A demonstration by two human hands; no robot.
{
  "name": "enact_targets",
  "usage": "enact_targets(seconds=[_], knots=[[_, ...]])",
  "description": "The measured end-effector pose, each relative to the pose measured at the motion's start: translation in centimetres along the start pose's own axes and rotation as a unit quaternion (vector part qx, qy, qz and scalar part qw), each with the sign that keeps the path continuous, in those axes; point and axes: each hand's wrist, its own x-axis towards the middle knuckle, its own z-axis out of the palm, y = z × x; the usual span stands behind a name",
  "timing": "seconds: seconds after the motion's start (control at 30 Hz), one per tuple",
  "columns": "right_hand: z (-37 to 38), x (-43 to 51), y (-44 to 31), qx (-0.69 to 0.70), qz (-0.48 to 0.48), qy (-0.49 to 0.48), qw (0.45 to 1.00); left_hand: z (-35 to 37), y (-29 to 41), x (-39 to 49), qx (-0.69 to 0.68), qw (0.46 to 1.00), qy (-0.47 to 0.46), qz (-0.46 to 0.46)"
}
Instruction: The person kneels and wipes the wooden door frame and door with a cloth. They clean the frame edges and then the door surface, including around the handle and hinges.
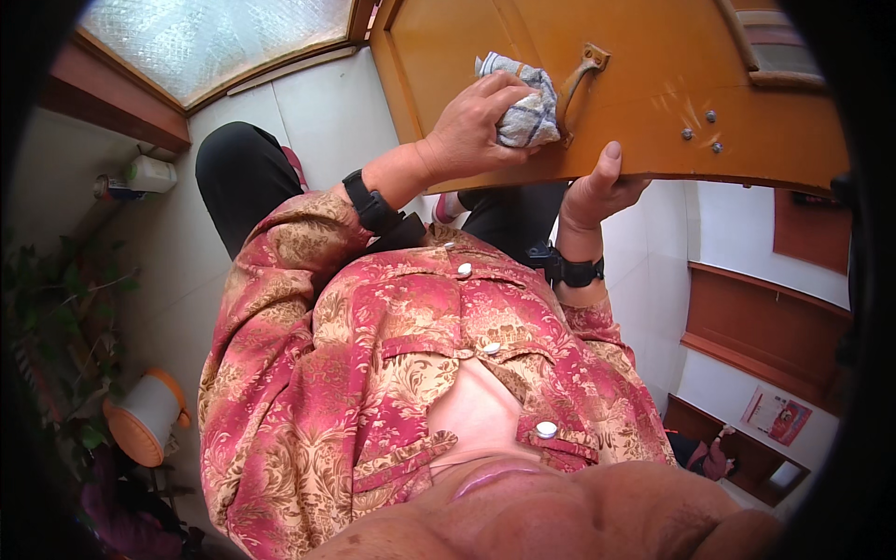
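My left hand [483, 119] is closed on a bunched white checked cloth [528, 119], which rests against the orange-brown wooden door [476, 42] beside its worn metal pull handle [577, 84]. Further right, my right hand [602, 189] grips the door's near edge, its thumb on the face and the other fingers partly hidden behind the edge. Three metal bolt heads [711, 116] stand out from the door face to the right of the handle. Both wrists wear black bands.
A frosted glass pane [217, 42] in a wooden frame is at upper left. Pale floor tiles [329, 105] lie below. On the left are a white bottle [150, 175], leafy plants [56, 294] and a white-and-orange container [143, 420]. A small, distant person [707, 455] appears lower right, near a poster [777, 416].
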Motion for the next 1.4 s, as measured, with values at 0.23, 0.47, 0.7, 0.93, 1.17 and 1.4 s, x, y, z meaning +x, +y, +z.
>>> enact_targets(seconds=[0.23,0.47,0.7,0.93,1.17,1.4], knots=[[-0.2,0.3,0.4,-0.003,-0.029,-0.016,0.999,2.8,-5.5,-6.2,0.098,0.994,-0.031,-0.032],[-2.0,2.3,-0.7,0.042,-0.029,-0.058,0.997,4.3,-13.4,-13.8,0.063,0.911,-0.137,-0.385],[-4.1,8.5,-5.4,0.113,-0.150,-0.033,0.982,4.7,-15.6,-15.1,0.061,0.856,-0.149,-0.491],[-1.8,10.4,-8.3,0.034,-0.079,0.081,0.993,1.9,-8.1,-7.6,0.030,0.931,-0.103,-0.348],[-0.1,10.0,-9.2,-0.018,-0.088,0.109,0.990,-0.8,-0.2,-1.0,-0.054,0.994,0.043,-0.087],[2.0,8.7,-9.5,-0.024,-0.098,0.175,0.979,-0.4,-1.6,-4.0,0.051,0.995,0.051,0.065]])
